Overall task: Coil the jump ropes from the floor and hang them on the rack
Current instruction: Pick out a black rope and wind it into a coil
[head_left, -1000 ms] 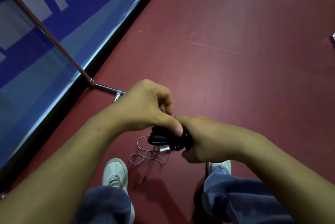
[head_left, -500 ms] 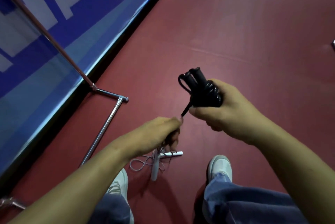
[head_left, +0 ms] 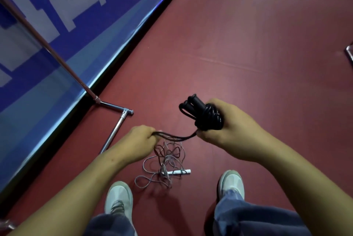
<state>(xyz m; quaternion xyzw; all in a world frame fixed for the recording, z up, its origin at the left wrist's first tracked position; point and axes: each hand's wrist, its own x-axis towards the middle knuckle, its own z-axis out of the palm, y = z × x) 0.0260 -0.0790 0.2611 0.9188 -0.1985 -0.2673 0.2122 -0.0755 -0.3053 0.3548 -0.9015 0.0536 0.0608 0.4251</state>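
Matte dark-red floor (head_left: 248,25), crossed by a faint straight seam (head_left: 219,63), meets a black base strip (head_left: 57,136) under a glossy blue wall panel (head_left: 34,113) bearing white block shapes.

My right hand (head_left: 231,130) is curled round the coiled black jump rope (head_left: 207,119). My left hand (head_left: 140,140) grips its loose strands inside closed fingers, both forearms reaching forward.
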